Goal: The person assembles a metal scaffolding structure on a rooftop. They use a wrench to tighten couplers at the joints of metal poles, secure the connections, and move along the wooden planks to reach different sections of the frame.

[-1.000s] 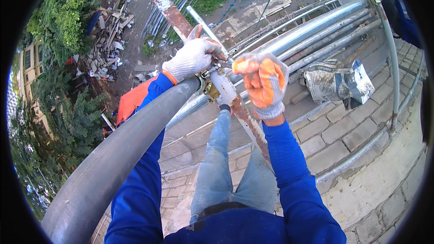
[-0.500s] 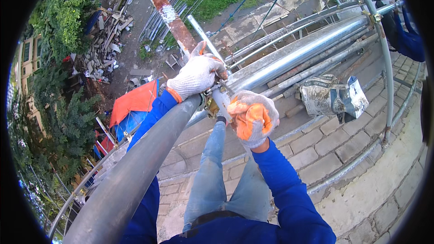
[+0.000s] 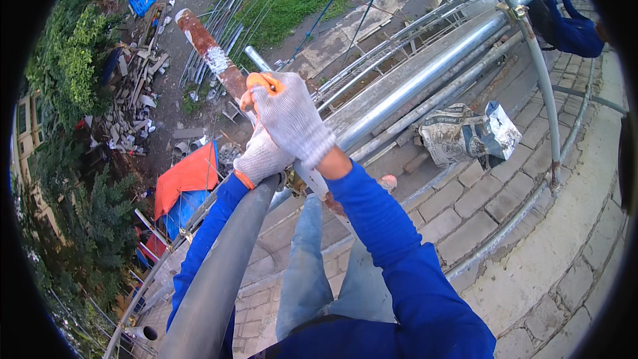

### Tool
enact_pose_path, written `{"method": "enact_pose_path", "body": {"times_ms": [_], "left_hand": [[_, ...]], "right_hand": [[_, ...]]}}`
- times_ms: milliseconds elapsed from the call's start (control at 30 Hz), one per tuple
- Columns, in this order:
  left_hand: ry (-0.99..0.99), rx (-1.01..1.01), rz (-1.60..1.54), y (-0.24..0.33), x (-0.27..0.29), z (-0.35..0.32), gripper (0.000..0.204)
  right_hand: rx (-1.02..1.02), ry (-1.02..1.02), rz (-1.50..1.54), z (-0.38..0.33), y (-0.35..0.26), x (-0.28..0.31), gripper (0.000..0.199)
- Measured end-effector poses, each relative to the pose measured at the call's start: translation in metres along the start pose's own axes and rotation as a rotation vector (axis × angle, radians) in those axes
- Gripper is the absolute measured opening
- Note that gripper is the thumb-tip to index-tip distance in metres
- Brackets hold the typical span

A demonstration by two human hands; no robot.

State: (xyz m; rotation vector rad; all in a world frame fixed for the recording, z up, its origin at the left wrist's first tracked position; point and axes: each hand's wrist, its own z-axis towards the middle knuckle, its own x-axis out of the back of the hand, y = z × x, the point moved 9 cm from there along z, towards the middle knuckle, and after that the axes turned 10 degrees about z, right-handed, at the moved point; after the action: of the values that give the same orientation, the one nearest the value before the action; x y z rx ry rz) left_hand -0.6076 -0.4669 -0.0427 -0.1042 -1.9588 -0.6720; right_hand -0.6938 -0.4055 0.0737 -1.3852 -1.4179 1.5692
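A rusty pipe [image 3: 205, 46] splashed with white paint slants across a grey pipe [image 3: 222, 269] that runs up from the lower edge. Where the two cross, my left hand [image 3: 263, 154], in a white knit glove, curls over the rusty pipe; its fingers are partly covered. My right hand [image 3: 292, 119], gloved in white with orange, is closed in a fist just above the left and overlaps it. A small dark tip pokes out of the fist; what it belongs to is hidden. A brassy clamp at the crossing is mostly covered by my hands.
Shiny and weathered pipes [image 3: 425, 96] lie along the ledge to the right, beside a crumpled cement bag [image 3: 458, 136]. A curved scaffold upright [image 3: 541, 73] stands beyond it. A person in blue [image 3: 575, 30] crouches at the upper right. Far below lie debris [image 3: 136, 86] and an orange tarp [image 3: 186, 176].
My right hand has moved up and left, from below the crossing to over my left hand. The view has shifted slightly, and more of the other person shows.
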Motion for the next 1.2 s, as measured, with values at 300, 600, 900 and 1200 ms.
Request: {"method": "enact_pose_path", "body": {"times_ms": [300, 600, 900, 1200], "left_hand": [[0.318, 0.111, -0.207, -0.006, 0.059, 0.004, 0.032], [0.421, 0.590, -0.490, -0.095, -0.050, -0.185, 0.041], [-0.093, 0.584, -0.068, -0.010, -0.086, -0.205, 0.076], [0.012, 0.671, 0.096, -0.013, -0.092, -0.215, 0.071]], "right_hand": [[0.340, 0.034, -0.254, -0.024, -0.051, 0.010, 0.014], [0.114, 0.573, -0.216, -0.225, -0.023, 0.181, 0.017], [-0.309, 0.514, -0.690, -0.364, 0.107, 0.168, 0.019], [-0.219, 0.589, -0.882, -0.367, 0.090, 0.156, 0.024]]}}
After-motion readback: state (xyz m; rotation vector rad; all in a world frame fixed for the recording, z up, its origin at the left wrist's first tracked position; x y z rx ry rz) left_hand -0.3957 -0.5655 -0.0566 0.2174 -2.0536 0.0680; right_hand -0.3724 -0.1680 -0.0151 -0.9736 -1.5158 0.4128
